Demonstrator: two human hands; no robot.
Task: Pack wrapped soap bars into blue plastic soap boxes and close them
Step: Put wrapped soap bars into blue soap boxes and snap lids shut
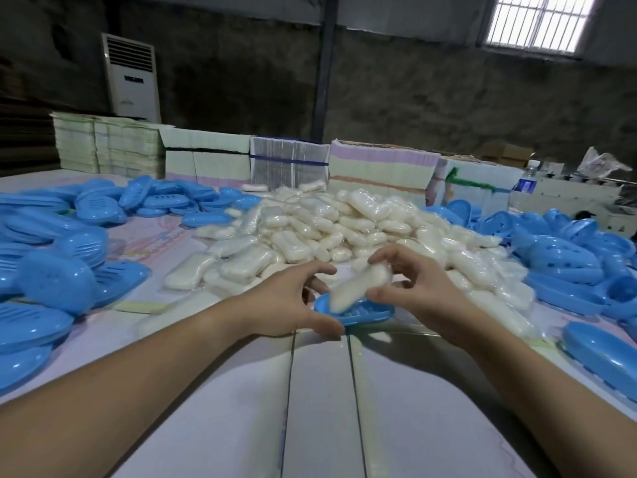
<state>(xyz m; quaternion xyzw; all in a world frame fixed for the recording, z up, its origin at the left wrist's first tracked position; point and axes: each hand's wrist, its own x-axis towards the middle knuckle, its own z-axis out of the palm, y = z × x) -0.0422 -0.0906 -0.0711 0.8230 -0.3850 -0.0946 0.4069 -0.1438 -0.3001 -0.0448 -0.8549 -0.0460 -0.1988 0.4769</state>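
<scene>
Soap bar [358,286] angled over tray rim [372,315].

Two bare forearms, no sleeves visible.

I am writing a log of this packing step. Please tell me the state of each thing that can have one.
Blue plastic soap box base: open, no lid on, held on the table.
White wrapped soap bar: tilted, lower end in the base, not yet flat.
Left hand: grips the base's near end.
Right hand: holds the bar.
Pile of white wrapped soap bars: loose, unpacked.
Clear plastic water bottle: upright.
</scene>
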